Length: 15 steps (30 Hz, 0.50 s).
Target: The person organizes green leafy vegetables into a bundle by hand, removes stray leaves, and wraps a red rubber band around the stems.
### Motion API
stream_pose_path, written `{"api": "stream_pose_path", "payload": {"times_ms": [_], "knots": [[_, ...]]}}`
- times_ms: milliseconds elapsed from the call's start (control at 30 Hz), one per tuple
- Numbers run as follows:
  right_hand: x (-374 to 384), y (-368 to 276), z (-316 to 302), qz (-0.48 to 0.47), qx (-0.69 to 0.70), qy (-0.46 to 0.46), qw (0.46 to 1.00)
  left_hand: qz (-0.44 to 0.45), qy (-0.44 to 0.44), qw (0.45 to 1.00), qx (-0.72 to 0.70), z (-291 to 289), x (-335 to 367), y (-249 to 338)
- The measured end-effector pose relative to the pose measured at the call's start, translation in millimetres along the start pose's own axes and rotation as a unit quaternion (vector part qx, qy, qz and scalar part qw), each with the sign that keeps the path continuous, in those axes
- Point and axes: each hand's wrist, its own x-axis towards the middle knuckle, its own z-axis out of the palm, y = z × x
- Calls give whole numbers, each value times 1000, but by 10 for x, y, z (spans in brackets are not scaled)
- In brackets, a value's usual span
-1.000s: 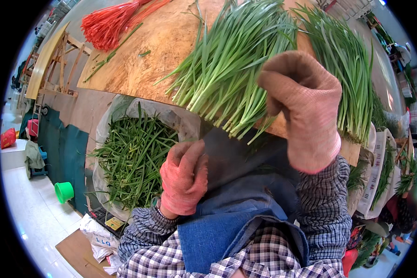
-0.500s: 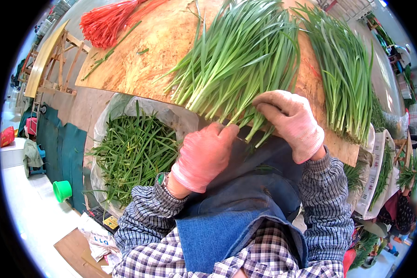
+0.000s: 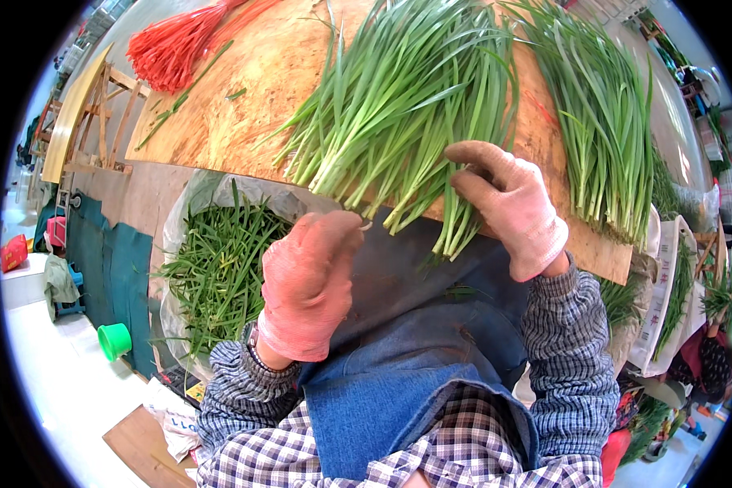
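Observation:
Long green garlic chives (image 3: 415, 106) lie in a loose pile on the wooden board, stem ends toward me. My right hand (image 3: 512, 215), in a pink and tan glove, curls at the pile's right side. Beside its thumb, a small bunch of chive stems (image 3: 458, 232) sticks out past the board's near edge; the lower fingers around it are partly hidden. My left hand (image 3: 307, 285), in a pink glove, is raised off the stems, between the pile and a bag of green trimmings (image 3: 228, 272). Its fingers are closed and slightly blurred, with a pale tip showing.
A second bundle of chives (image 3: 598, 130) lies on the right of the wooden board (image 3: 236, 122). Red ties (image 3: 171, 53) sit at its far left. A green bucket (image 3: 114, 342) stands on the floor at left. White sacks with greens (image 3: 667, 301) hang at right.
My left hand has pulled back from the stem ends, toward me and left. My right hand stays near the same spot, its index finger and thumb wider apart.

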Motion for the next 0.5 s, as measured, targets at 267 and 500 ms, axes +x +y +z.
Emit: {"api": "stream_pose_path", "payload": {"times_ms": [267, 500], "knots": [[213, -114, 43, -74, -239, -88, 964, 112, -68, 940, 314, 317, 289, 2], [188, -103, -45, -104, -271, -65, 955, 133, -39, 932, 334, 340, 279, -178]]}}
